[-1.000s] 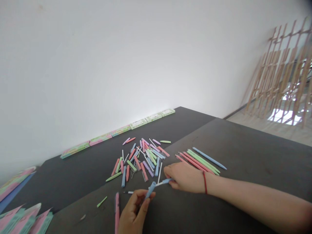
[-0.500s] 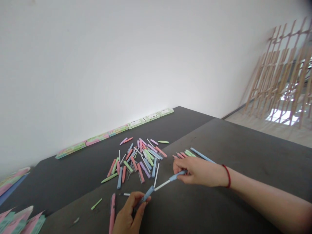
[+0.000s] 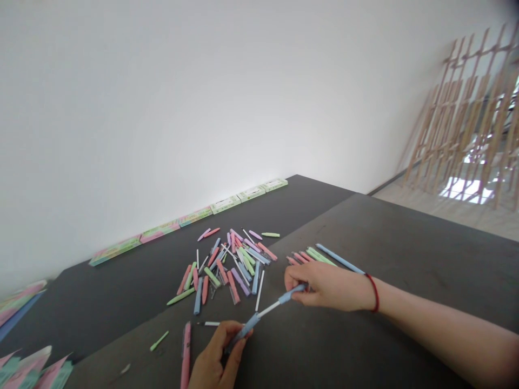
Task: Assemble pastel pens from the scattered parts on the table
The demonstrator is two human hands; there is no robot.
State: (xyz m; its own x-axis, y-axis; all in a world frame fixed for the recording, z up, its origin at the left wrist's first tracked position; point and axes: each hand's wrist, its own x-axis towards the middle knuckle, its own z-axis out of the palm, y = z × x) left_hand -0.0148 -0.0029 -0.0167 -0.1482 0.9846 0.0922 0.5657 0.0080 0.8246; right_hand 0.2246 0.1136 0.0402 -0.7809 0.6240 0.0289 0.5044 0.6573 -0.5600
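Note:
My left hand (image 3: 221, 354) is closed on a blue pen barrel (image 3: 250, 324) with its mouth tilted up to the right. In my right hand (image 3: 310, 286) is a blue pen end piece (image 3: 288, 295), pinched between thumb and fingers. A white refill (image 3: 268, 309) runs from that piece to the barrel, its tip in or at the barrel's mouth. Behind my right hand lies a row of pink, green and blue pens (image 3: 320, 256). Close to my left hand are a pink pen (image 3: 186, 354) and a dark-tipped white refill (image 3: 211, 324), partly hidden by the fingers.
A loose pile of pen parts (image 3: 231, 265) in several colours lies mid-table. Flat boxes (image 3: 194, 216) line the wall. A small green piece (image 3: 159, 341) lies left, with pink and green packaging (image 3: 36, 370) at the lower left corner. Wooden racks (image 3: 466, 119) stand beyond the dark table (image 3: 377, 243).
The refill in my right hand has moved down-left, so less of it shows and it now meets the mouth of the barrel. My left hand has barely moved.

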